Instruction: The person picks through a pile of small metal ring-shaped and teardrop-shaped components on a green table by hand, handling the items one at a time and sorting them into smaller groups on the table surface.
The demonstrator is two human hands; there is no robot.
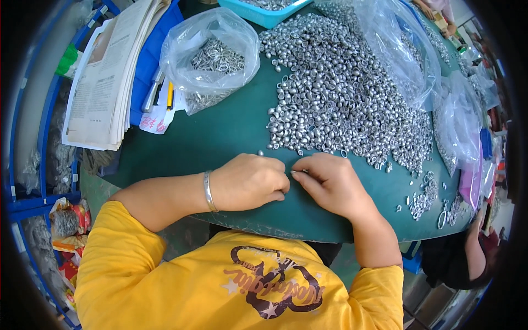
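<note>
Close together near the front edge of the green table (181, 157) are both of my hands. My left hand (250, 181), with a silver bangle on its wrist, has its fingers curled inward; whatever they hold is hidden. My right hand (333, 181) pinches thumb against forefinger, and what sits between the tips is too small to make out. Just beyond my hands spreads a large heap of small, shiny silver metal pieces (335, 93), rounded and hollow. One loose metal piece (260, 153) lies by my left knuckles.
A clear plastic bag (212, 60) of metal links stands at back left, beside a stack of papers (104, 77) and a blue bin (151, 60). A turquoise tray (267, 16) is at the back. Metal rings (423, 198) lie to the right. Other people sit at far right.
</note>
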